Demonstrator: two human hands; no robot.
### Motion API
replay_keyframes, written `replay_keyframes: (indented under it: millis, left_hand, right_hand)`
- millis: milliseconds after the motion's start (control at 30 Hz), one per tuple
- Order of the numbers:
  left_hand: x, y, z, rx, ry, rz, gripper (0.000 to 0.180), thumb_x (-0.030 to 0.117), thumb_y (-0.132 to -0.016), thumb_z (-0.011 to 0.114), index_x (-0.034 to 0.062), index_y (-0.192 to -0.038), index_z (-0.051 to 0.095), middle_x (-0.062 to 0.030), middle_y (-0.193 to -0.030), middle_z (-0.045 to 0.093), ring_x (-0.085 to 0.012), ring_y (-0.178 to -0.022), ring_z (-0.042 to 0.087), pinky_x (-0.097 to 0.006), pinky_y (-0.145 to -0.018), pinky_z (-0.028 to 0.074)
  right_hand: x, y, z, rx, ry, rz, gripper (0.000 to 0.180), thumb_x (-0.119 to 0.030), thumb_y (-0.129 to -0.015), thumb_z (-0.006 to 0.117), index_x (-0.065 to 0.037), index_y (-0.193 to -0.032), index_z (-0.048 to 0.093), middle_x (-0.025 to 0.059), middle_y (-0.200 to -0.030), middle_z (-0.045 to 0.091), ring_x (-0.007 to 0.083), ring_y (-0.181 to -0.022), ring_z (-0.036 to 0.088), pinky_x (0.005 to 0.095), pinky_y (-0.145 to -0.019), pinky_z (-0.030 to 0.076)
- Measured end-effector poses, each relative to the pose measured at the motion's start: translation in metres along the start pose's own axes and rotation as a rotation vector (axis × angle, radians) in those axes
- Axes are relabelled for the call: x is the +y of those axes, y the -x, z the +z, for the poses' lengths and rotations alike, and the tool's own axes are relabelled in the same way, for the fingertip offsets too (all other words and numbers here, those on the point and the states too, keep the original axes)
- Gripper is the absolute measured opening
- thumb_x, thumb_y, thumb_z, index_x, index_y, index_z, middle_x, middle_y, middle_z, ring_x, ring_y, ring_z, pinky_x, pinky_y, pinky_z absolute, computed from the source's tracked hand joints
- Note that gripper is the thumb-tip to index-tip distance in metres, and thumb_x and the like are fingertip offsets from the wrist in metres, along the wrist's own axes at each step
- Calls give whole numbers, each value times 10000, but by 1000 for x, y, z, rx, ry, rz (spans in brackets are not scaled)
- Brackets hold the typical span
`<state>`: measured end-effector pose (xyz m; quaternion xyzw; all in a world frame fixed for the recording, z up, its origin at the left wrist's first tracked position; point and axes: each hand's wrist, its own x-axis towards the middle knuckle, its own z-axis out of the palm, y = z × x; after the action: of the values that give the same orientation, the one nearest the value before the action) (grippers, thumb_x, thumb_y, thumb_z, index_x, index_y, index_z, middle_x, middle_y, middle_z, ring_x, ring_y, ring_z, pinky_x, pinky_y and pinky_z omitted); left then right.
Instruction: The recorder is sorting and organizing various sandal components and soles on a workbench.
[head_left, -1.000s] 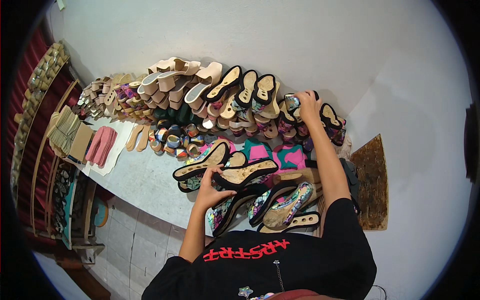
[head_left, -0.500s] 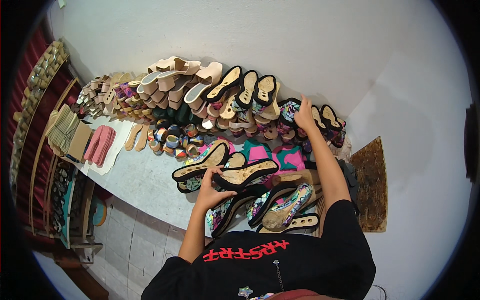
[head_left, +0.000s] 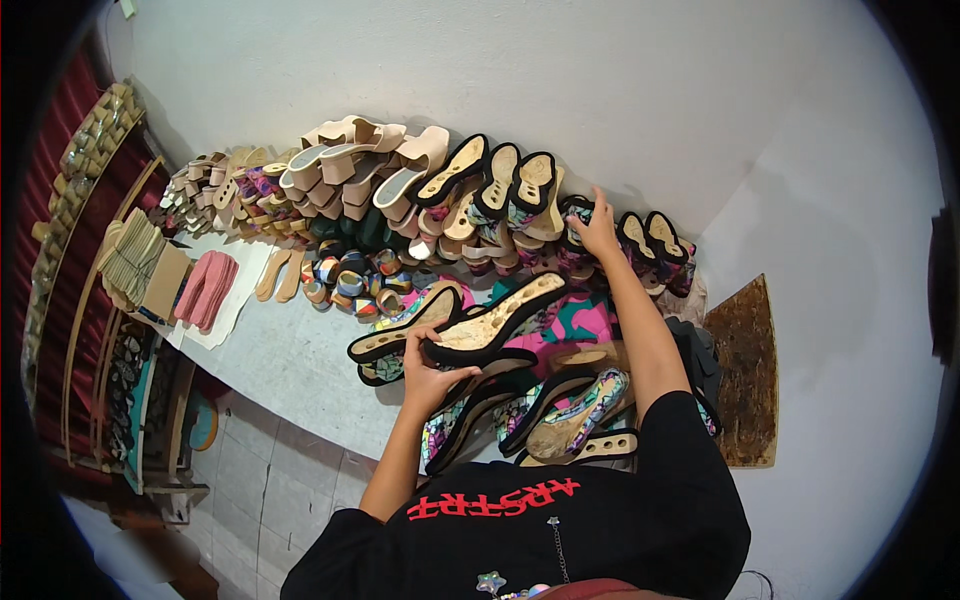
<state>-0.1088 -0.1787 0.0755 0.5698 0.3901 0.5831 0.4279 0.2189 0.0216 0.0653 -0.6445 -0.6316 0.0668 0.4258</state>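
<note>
A wedge sandal (head_left: 500, 318) with a tan sole and black edging is in my left hand (head_left: 432, 375). My fingers and thumb close round its near left end, and it slants up to the right above other sandals. My right hand (head_left: 598, 238) reaches to the row by the wall, its fingers around a patterned sandal (head_left: 575, 212) with black edging; the hand partly hides it. Below my left hand lie several patterned wedge sandals, among them one lying on its side (head_left: 577, 412). Another sandal (head_left: 400, 335) rests just left of the held one.
Stacked beige heeled shoes (head_left: 410, 170) and black-edged sandals (head_left: 455, 170) line the wall. Multicoloured rolled pieces (head_left: 350, 283), pink insoles (head_left: 207, 290) and a striped stack (head_left: 132, 262) are on the grey table (head_left: 265, 345). A brown board (head_left: 742, 380) leans at right.
The far end of the sandal in my left hand has swung up and away to the right. My right hand has shifted slightly left, and the patterned sandal at it has changed its tilt.
</note>
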Motion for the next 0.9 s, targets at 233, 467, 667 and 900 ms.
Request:
replay_keyframes:
  millis: [233,467,667,900]
  left_hand:
    - [-6,0,12,133,-3,8,665,68,-492,850,74,-900,326,-142,-1077,491,-225,-1038,484,-331,-914,392]
    - [-7,-1,63,91,-51,166,626,6,-609,769,82,-954,252,-145,-1109,420,-214,-1057,454,-318,-886,432]
    - [-4,14,129,22,-161,383,555,14,-650,716,68,-978,272,-195,-1165,327,-307,-1084,377,-405,-939,290]
    - [3,14,142,-365,-153,555,571,126,-668,673,57,-1111,318,-207,-1200,300,-355,-1173,311,-430,-997,253]
  right_hand:
    - [-9,28,-12,332,-69,106,613,-288,-785,604,47,-1222,336,247,-1192,400,361,-1085,407,415,-917,336]
    - [-97,145,-45,20,-746,386,421,-328,-850,536,-10,-1105,429,83,-961,488,144,-858,477,290,-768,388]
    - [-133,190,-63,-101,-1007,484,466,-284,-868,532,37,-1158,358,90,-1027,521,160,-892,502,267,-800,405]
    - [-97,191,-105,54,-769,510,675,15,-728,627,58,-1310,288,155,-1216,463,186,-1064,479,279,-913,376]
